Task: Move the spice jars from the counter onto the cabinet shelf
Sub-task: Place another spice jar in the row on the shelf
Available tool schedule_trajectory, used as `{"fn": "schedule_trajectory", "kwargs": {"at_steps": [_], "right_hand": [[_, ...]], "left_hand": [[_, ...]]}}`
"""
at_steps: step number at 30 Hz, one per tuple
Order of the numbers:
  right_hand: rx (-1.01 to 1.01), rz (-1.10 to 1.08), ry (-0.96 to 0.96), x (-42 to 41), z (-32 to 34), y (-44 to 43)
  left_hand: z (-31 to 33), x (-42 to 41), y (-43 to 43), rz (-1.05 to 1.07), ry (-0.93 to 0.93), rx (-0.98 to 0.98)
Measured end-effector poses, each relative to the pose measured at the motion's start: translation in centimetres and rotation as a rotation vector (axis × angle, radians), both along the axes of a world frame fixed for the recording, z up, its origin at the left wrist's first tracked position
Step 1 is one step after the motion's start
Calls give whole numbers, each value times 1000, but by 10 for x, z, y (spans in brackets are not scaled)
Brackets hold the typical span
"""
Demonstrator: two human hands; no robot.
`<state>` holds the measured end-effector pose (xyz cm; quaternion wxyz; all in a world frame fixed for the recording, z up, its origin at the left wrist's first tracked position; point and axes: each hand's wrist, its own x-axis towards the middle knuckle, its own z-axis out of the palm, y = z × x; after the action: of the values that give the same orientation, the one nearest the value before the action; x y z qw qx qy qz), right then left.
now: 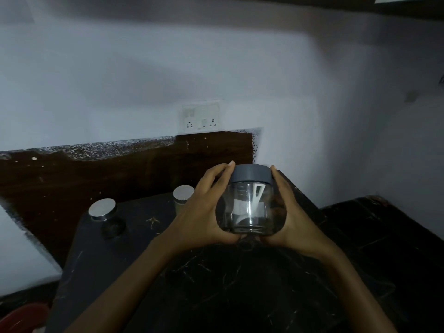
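Dark marble counter (240,284), veined, dimly lit, filling the near field. Held above it at mid-frame: clear jar (251,210) with grey lid (251,173), upright, clear of the surface, a white scoop (252,203) visible inside. Left hand (204,212) and right hand (290,215) cupped against opposite sides of the glass, heels meeting under the base, fingertips reaching the lid rim. Grip closed on the jar, not on the lid alone. For the lift, judged best: keep both palms on the glass wall, keep the base supported, keep the jar level so the scoop does not rattle, raise straight up before moving toward the shelf. Glass likely smooth and slippery; firm, even pressure advised. Further back on the counter, left of the hands: dark jar with silver lid (103,213); just behind the left hand, pale jar with silver lid (183,197), partly hidden. Both yet to be moved. Behind them, brown backsplash (96,174), white wall, socket plate (200,117). Cabinet shelf not identifiable; dark edge at top of view only. No obstacle seen above the jar.
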<state>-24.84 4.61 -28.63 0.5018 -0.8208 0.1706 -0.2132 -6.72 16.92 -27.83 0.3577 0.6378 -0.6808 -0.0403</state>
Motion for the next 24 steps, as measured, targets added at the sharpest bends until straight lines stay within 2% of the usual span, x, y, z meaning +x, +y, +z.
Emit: {"fn": "schedule_trajectory", "kwargs": {"at_steps": [6,11,14,17,21,24], "right_hand": [[-213,-79,41,3,7,11],[-327,-63,67,9,12,21],[-351,-44,78,7,15,22],[-268,-10,100,0,17,18],[-32,31,63,1,15,17],[-38,3,2,4,16,18]], "left_hand": [[3,-2,13,-46,45,92],[11,-9,13,-19,-93,53],[11,-6,15,-16,-45,3],[10,-2,20,-43,81,-24],[12,-2,27,-79,218,-18],[11,1,28,-92,259,34]]}}
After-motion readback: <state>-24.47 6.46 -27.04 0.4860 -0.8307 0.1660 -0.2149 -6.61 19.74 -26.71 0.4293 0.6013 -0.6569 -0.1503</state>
